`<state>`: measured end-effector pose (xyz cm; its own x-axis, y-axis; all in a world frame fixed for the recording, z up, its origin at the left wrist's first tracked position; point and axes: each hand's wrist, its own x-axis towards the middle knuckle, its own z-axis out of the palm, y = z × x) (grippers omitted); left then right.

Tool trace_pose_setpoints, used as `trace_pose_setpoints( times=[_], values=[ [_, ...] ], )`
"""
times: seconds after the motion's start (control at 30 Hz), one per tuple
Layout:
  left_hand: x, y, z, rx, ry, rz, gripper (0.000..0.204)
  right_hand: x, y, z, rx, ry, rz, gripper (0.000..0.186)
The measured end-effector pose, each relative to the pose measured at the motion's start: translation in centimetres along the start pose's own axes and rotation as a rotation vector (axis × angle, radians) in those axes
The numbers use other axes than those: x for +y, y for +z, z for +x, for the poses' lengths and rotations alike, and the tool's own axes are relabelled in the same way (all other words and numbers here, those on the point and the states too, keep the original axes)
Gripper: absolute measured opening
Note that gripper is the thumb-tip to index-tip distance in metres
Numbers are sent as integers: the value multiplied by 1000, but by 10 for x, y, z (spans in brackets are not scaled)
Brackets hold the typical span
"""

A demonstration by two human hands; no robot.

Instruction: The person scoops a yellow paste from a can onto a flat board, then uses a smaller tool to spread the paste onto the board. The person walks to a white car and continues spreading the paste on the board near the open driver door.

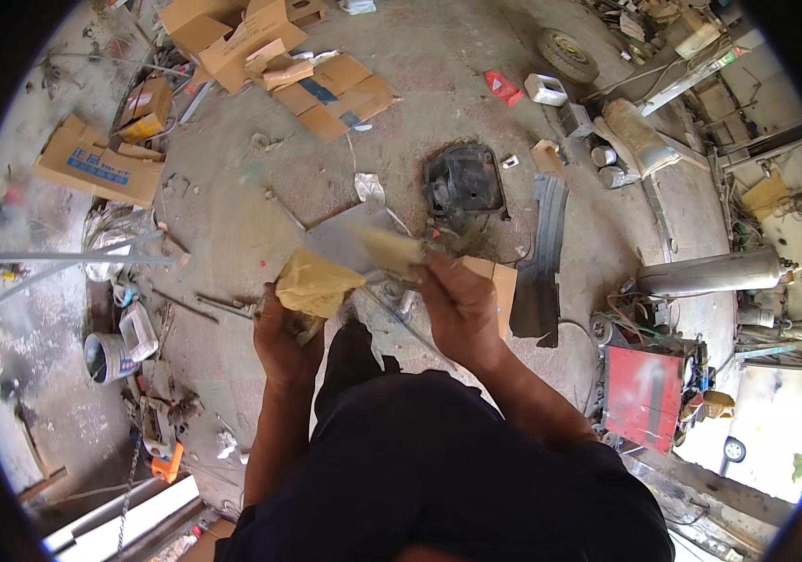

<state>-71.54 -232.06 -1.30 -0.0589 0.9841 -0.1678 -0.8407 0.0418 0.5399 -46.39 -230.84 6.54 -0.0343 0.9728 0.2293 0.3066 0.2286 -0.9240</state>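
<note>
The fingers of the left hand [286, 335] are closed around a crumpled yellow bag-like piece [319, 284], just left of the frame's centre; what else lies in that palm is too unclear to tell. The fingers of the right hand [462, 304] pinch the right end of a flat pale-yellow piece [386, 249], blurred, near the centre.

The flat piece lies up and to the left of the right fingers, its long axis running roughly left to right with its free end toward the left hand, above the bag-like piece; whether the two touch I cannot tell.

Beneath, on the floor [218, 178], is a grey sheet [337, 234]. A cardboard piece [504, 290] lies beside the right hand, then a black strip [540, 248]. A black tray-like part [465, 183] sits above centre, a red cabinet [643, 397] at lower right.
</note>
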Motion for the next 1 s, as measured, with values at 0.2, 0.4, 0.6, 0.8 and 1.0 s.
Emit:
trace_pose_setpoints(
  times=[0.2,0.4,0.6,0.8,1.0],
  values=[
    [34,36,138,-79,-43,18,45,-26,39,119,0,-189,56,34],
    [60,49,260,-245,590,1348,47,41,30,209,75,14,-22,30],
    [18,69,371,-170,421,1459,52,138,6,334,396,589,652,18],
    [-43,126,515,-216,370,1665,49,247,2,484,394,753,1211,18],
    [-121,198,655,-450,-222,867,45,275,-61,600,405,698,1364,16]
  ],
)
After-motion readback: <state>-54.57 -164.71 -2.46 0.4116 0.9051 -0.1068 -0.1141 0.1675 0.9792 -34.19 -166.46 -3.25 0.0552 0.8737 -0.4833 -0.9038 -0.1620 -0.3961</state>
